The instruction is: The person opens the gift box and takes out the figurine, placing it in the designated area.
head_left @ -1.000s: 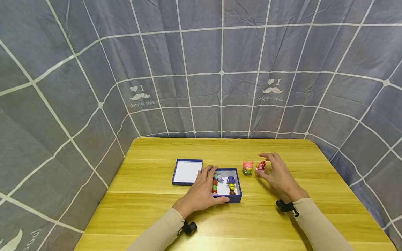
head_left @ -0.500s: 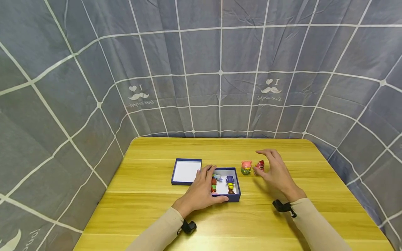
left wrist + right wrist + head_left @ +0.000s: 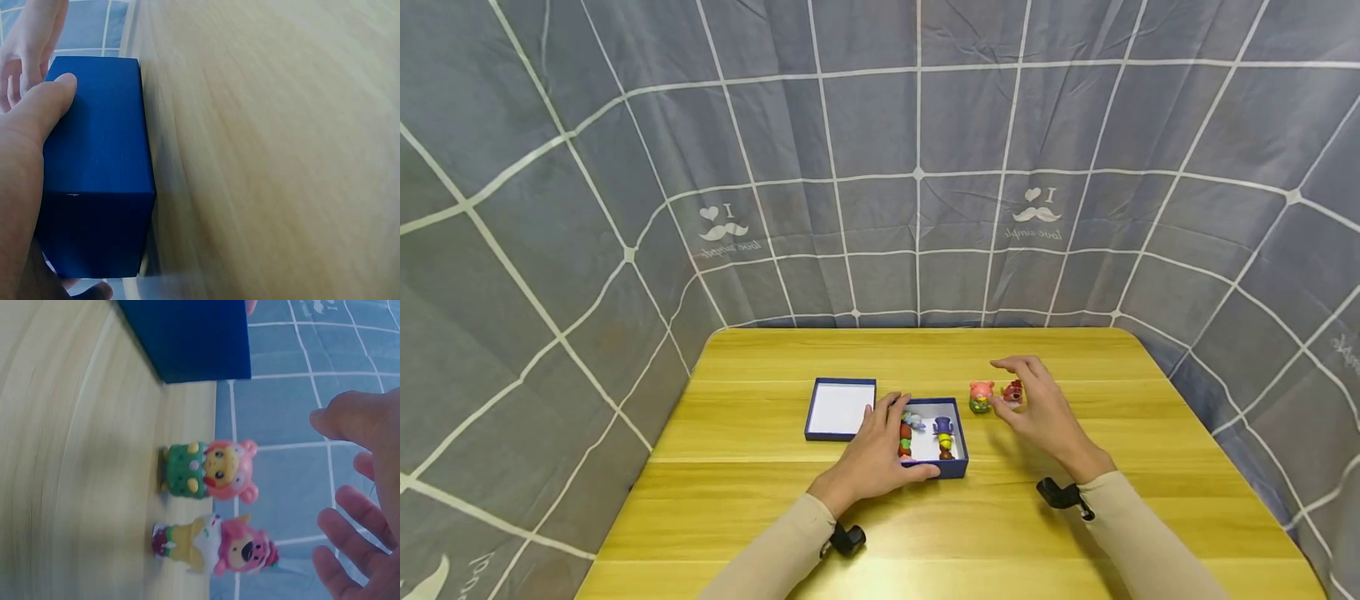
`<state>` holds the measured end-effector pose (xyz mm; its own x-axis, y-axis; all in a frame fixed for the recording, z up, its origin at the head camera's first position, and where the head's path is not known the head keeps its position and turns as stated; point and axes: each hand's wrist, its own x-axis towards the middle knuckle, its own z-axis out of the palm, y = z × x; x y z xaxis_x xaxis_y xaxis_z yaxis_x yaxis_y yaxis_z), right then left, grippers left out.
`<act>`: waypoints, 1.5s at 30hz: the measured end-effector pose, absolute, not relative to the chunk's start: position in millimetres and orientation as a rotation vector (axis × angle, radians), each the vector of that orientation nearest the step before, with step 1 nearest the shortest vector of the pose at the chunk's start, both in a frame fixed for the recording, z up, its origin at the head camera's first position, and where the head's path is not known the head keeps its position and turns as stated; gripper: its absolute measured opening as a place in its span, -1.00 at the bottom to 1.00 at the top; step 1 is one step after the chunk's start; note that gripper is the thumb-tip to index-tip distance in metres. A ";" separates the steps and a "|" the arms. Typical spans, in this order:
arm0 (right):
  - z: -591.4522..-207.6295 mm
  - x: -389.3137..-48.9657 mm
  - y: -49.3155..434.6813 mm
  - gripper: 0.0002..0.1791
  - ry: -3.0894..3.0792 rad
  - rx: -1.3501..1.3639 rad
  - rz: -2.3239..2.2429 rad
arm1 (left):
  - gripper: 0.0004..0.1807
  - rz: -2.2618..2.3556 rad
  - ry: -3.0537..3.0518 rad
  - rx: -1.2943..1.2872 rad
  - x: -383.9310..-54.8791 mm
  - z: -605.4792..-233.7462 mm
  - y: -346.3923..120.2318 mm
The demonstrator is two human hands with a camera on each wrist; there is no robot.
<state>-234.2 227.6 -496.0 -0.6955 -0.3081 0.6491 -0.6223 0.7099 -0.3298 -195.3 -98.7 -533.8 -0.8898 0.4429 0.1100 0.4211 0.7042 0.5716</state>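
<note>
My left hand (image 3: pixel 877 457) spans the left end of an open blue box (image 3: pixel 951 469). Its thumb presses the front wall, also seen in the left wrist view, and its fingers reach over to the far rim. Inside the box lie a toy figure (image 3: pixel 943 427) with a purple top and other small figures, partly covered by the hand. My right hand (image 3: pixel 1047 410) hovers over the table with thumb and fingers apart, holding nothing. Close to it stand a pink-hooded figurine in green (image 3: pixel 187 470) and a pink bear figurine (image 3: pixel 240 545), both upright.
A shallow box lid (image 3: pixel 841 408), white inside with blue edges, lies left of the box. The wooden table (image 3: pixel 752 500) ends at a grey curtain (image 3: pixel 880 208) with white grid lines. Each wrist carries a small black camera.
My right hand has moved left, from beside the bear figurine to near the pink-hooded one. My left hand stays on the box, and the figurines keep their places.
</note>
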 end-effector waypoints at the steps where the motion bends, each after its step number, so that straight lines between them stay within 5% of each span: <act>1: -495.1 -233.7 226.1 -0.28 -2.353 0.713 0.730 | 0.43 0.947 2.869 0.727 -195.9 -533.8 -98.5; 24: -485.5 -219.6 177.0 -0.39 -2.590 1.040 0.762 | 0.51 0.922 2.921 0.802 -195.5 -540.1 -102.8; 45: -484.1 -223.2 146.4 -0.39 -2.871 1.273 0.732 | 0.37 0.908 2.968 0.831 -197.7 -541.3 -118.4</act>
<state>-223.2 146.4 -484.1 -0.6852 -0.7208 0.1045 -0.6829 0.5860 -0.4362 -197.7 -118.4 -541.3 -0.8639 0.4568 0.2121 0.4973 0.7070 0.5028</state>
